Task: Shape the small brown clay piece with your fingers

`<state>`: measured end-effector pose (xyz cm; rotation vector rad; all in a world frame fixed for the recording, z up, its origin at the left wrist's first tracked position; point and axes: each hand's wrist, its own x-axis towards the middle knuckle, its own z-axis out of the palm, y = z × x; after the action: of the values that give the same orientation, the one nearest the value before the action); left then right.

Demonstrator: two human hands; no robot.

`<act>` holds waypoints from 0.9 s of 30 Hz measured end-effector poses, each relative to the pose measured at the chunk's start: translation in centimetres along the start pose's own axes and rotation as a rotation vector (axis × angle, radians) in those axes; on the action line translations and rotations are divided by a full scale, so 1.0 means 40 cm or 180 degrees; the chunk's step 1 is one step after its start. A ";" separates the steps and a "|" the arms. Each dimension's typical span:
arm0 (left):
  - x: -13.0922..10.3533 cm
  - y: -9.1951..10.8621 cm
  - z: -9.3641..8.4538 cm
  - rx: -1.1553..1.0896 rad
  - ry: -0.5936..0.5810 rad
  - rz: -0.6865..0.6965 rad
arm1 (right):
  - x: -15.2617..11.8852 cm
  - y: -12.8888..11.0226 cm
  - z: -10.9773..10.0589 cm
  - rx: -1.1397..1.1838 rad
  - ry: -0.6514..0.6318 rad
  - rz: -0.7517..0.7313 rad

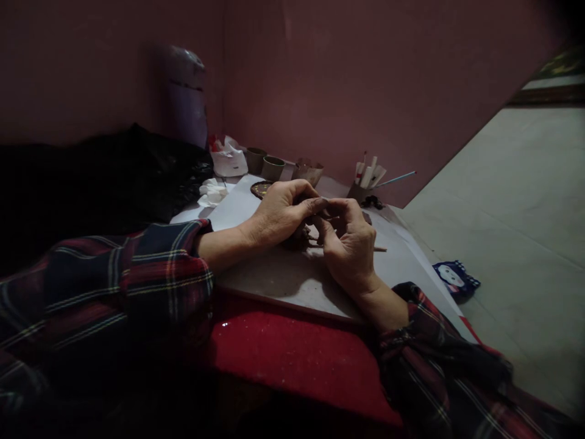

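Note:
My left hand (283, 210) and my right hand (351, 241) meet over a white board (274, 280). Both have their fingers closed, the tips pinched together at one spot. Whatever small thing they hold there is hidden by the fingers. Under my left hand, a dark brown, clay-like lump (298, 239) rests on the board, partly covered. A thin stick (380, 249) pokes out to the right from behind my right hand.
Behind the hands are a round dark dish (260, 189), several cups including a green-rimmed one (273, 167), and a holder (358, 192) of brushes and sticks. Crumpled tissue (212, 192) and a black plastic bag (150, 164) are at left. A red surface (297, 347) shows in front.

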<state>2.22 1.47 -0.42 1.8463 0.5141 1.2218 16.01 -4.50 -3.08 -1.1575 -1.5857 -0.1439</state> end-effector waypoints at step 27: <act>-0.001 0.001 -0.002 0.0455 -0.0039 0.0099 | -0.003 0.002 0.000 -0.0145 -0.0210 0.0156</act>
<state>2.12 1.46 -0.37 1.9872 0.5807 1.2209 16.05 -4.52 -3.22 -1.2467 -1.6175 -0.1111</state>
